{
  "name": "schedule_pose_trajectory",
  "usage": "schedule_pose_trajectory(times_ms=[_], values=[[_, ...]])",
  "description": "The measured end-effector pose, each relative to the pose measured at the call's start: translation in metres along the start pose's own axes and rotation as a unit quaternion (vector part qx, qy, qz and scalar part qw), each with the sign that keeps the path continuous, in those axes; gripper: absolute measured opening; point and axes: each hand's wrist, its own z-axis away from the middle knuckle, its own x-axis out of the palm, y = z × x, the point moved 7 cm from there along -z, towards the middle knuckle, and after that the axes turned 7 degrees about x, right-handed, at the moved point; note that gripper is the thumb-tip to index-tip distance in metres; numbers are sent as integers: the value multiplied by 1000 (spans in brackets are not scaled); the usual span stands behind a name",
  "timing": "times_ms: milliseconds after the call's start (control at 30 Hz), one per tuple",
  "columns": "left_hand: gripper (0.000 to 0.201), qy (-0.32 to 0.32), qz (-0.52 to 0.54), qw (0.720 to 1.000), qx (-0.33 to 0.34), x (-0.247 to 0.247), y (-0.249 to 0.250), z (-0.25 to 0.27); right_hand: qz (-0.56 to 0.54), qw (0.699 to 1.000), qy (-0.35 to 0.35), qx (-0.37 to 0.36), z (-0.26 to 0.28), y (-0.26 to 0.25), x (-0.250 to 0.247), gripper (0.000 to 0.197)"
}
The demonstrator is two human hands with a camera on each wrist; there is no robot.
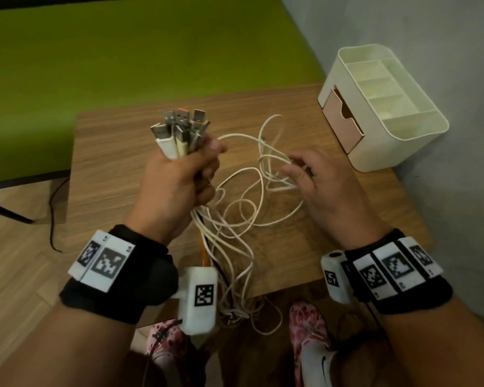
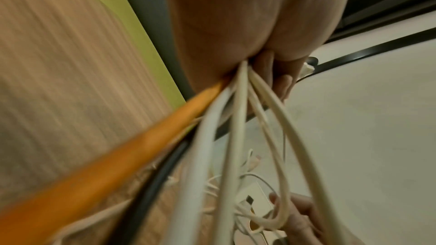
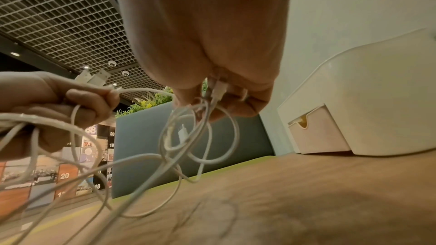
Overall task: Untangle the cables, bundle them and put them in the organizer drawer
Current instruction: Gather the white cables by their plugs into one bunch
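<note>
1. The left hand (image 1: 176, 180) is fisted round the cables (image 1: 235, 208), their USB plugs (image 1: 179, 127) sticking up above the fist.
2. The cords hang below it in loose loops over the wooden table (image 1: 118, 152).
3. The right hand (image 1: 319, 185) pinches small connector ends (image 3: 218, 88), perhaps two, among the loops.
4. The organizer (image 1: 386, 107) stands at the table's far right, its pink drawer (image 1: 342, 121) slightly open.
</note>
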Motion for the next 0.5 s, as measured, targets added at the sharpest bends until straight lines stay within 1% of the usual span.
schedule_pose_trajectory(times_ms=[67, 100, 133, 167, 233, 267, 300, 367, 433, 467, 500], values=[[9, 12, -12, 1000, 5, -6, 0, -2, -14, 998, 55, -19, 1, -3, -12, 24], [9, 15, -10, 1000, 7, -7, 0, -2, -9, 998, 65, -26, 1, -5, -14, 21], [9, 18, 2, 1000, 9, -8, 0, -3, 9, 998, 58, -21, 0, -4, -12, 18], [11, 21, 25, 999, 7, -10, 1, -3, 38, 999, 34, -1, -1, 0, -8, 17], [14, 24, 81, 996, 0, -14, 4, -5, 108, 992, -40, 58, -1, 13, 5, 16], [15, 25, 102, 994, -4, -17, 5, -5, 133, 986, -64, 73, 0, 19, 10, 16], [16, 27, 115, 993, -9, -19, 6, -6, 145, 984, -73, 75, 2, 22, 12, 16], [16, 31, 125, 992, -13, -20, 6, -6, 152, 984, -63, 72, 2, 22, 11, 17], [15, 30, 88, 996, -6, -20, 5, -5, 155, 983, -67, 78, 1, 19, 8, 18], [14, 27, 47, 999, 4, -19, 5, -5, 152, 982, -79, 82, 0, 17, 7, 20], [14, 20, 4, 1000, 13, -17, 4, -4, 144, 981, -97, 86, 0, 15, 6, 26]])
